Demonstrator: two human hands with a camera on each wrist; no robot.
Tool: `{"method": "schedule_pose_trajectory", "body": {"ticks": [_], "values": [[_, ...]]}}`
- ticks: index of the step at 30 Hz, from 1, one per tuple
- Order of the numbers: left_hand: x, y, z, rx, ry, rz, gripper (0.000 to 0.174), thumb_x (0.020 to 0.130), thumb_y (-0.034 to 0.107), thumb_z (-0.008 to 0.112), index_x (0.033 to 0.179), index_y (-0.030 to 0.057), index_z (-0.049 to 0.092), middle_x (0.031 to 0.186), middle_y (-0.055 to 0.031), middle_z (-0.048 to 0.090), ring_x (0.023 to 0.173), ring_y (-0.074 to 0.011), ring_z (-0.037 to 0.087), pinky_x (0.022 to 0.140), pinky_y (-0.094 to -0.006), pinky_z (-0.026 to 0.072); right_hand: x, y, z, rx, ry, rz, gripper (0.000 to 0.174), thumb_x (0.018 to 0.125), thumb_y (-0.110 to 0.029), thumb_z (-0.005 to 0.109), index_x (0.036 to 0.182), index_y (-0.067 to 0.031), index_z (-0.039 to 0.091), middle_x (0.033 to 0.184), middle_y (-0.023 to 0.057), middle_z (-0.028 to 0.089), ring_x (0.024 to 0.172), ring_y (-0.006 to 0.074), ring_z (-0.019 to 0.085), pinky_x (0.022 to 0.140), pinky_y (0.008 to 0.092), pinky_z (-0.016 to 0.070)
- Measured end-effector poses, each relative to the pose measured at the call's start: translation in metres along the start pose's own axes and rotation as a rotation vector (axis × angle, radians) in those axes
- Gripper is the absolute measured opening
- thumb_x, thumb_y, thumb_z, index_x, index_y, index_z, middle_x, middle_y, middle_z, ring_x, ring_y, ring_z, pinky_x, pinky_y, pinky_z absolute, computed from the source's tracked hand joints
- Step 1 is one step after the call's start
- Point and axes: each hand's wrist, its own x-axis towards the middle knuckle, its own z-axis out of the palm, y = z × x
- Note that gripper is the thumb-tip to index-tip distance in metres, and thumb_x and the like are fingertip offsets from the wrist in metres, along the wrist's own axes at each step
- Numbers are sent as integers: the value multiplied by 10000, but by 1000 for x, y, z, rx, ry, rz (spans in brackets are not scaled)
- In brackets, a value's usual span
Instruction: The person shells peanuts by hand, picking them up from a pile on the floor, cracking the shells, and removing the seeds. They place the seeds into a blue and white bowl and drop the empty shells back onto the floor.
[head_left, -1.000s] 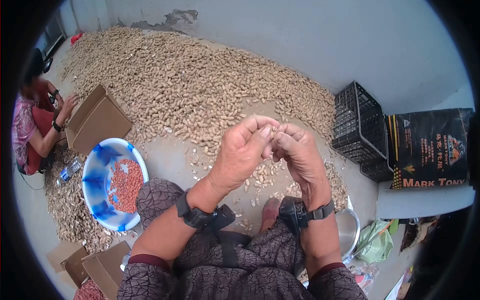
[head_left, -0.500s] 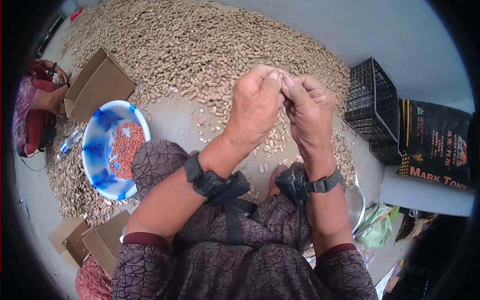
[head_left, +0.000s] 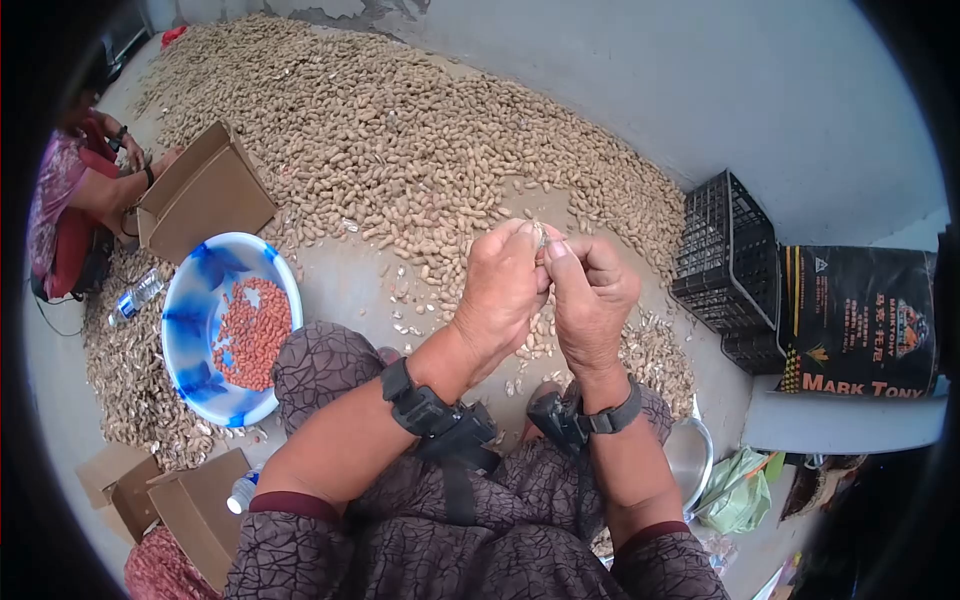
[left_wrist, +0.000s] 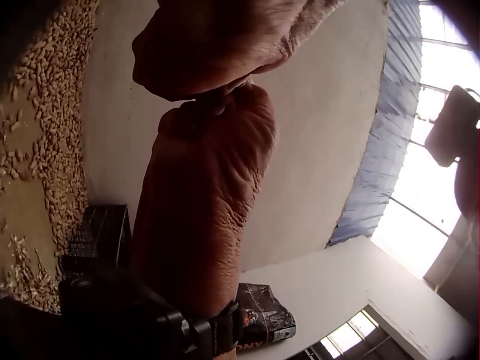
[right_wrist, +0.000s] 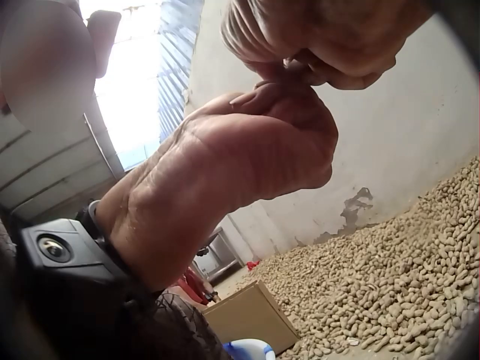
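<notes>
In the head view, a small pale peanut shell (head_left: pixel 541 240) is pinched between the fingertips of both hands. My left hand (head_left: pixel 500 285) grips it from the left with thumb and curled fingers. My right hand (head_left: pixel 590 300) meets it from the right, thumb pressed close to the left thumb. Both wrist views show the two hands' fingertips together, with the shell hidden between them. Beyond the hands spreads a large heap of unshelled peanuts (head_left: pixel 400 150). A blue and white basin (head_left: pixel 190 340) on the left holds reddish kernels (head_left: pixel 255 335).
Cardboard boxes (head_left: pixel 205 200) stand by the basin, with a seated person (head_left: pixel 80 200) behind. Empty shells (head_left: pixel 130 380) cover the floor at the left. A black crate (head_left: pixel 725 260), a black sack (head_left: pixel 860 320), a metal bowl (head_left: pixel 690 460) and a green bag (head_left: pixel 735 490) are at the right.
Both hands rose in the view, then came lower again, still held together at the fingertips. The surroundings shifted as the head view tilted. A pale shell edge now shows between the thumbs.
</notes>
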Motion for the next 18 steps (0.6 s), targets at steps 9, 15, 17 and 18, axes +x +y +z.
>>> {"method": "schedule_pose_trajectory", "body": {"ticks": [9, 15, 17, 18], "values": [[-1, 8, -15, 189, -126, -57, 246, 868, 195, 378, 754, 22, 510, 590, -23, 469, 395, -68, 388, 325, -190, 296, -3, 4, -15, -184, -139, -196, 63, 759, 0, 597, 738, -8, 538, 586, 19, 567, 487, 25, 500, 405, 153, 362], [-3, 11, -16, 268, -127, -156, 296, 890, 268, 392, 742, 42, 513, 600, -17, 489, 419, -69, 412, 356, -190, 333, -1, 13, -25, -394, -230, -364, 117, 706, -2, 646, 715, -12, 530, 549, 22, 534, 456, 42, 497, 399, 173, 366], [-4, 11, -16, 270, -126, -182, 318, 895, 292, 392, 733, 46, 513, 601, -15, 493, 424, -68, 418, 368, -188, 340, -3, 13, -25, -407, -224, -383, 128, 698, -9, 655, 710, -13, 528, 544, 27, 527, 445, 52, 497, 397, 180, 370], [-5, 12, -14, 316, -119, -179, 333, 896, 294, 383, 730, 31, 503, 593, -26, 484, 417, -79, 423, 359, -191, 318, -3, 9, -24, -426, -216, -401, 135, 694, -18, 661, 707, -15, 527, 546, 31, 526, 439, 62, 498, 395, 189, 373]]}}
